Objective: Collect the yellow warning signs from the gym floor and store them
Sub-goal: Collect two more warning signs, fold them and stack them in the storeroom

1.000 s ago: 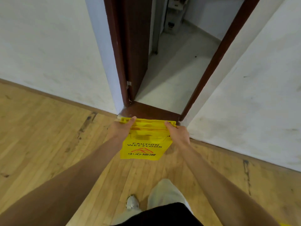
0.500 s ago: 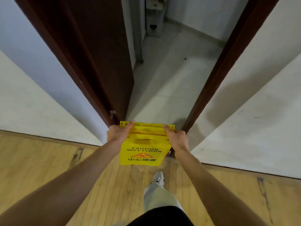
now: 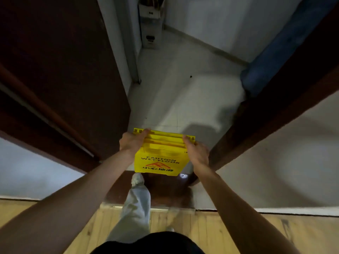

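Note:
A stack of folded yellow warning signs (image 3: 160,158) hangs in front of me, its near face printed "CAUTION WET FLOOR" with a red triangle. My left hand (image 3: 131,143) grips the stack's top left edge, fingers curled over it. My right hand (image 3: 197,154) grips the top right edge the same way. The stack is held upright over the dark door threshold, in the middle of a doorway.
A dark brown open door (image 3: 60,70) stands on the left and a dark door frame (image 3: 271,107) on the right. Beyond lies a pale tiled floor (image 3: 183,92), a white appliance (image 3: 150,24) at the far wall and a blue roll (image 3: 278,57) at right. My feet are on the threshold.
I have walked forward from the wooden gym floor into the doorway, carrying the signs in both hands. The grip on the stack has not changed.

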Motion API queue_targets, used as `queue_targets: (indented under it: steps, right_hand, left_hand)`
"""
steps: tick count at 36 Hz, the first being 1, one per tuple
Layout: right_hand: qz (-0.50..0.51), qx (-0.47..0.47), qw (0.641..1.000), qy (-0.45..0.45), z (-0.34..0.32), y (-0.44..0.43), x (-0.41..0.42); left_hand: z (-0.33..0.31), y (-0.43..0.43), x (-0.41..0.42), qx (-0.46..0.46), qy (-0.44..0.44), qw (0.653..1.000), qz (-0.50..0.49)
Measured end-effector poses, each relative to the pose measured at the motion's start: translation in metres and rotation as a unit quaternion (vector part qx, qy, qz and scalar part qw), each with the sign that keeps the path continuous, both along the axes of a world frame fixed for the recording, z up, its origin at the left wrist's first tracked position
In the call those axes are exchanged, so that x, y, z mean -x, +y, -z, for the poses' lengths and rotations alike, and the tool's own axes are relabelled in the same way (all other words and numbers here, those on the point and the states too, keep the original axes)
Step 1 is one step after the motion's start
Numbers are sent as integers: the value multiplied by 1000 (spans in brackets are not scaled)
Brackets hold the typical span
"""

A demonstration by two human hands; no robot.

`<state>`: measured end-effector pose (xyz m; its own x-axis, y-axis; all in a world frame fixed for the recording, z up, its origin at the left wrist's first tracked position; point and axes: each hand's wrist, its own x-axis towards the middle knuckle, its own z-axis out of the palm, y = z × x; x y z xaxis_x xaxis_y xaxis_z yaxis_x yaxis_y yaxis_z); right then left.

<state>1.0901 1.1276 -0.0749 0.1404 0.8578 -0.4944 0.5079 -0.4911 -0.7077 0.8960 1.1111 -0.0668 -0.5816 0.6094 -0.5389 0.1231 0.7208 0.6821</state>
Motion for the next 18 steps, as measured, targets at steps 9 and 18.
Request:
queue_targets:
  steps: [9, 18]
  right_hand:
    - [118, 0, 993, 0, 2, 117, 59]
    - [256, 9, 965, 51, -6, 197, 70]
  left_hand:
    - [8, 147, 48, -19, -31, 997, 70]
    - [0, 275, 52, -20, 6, 984, 177]
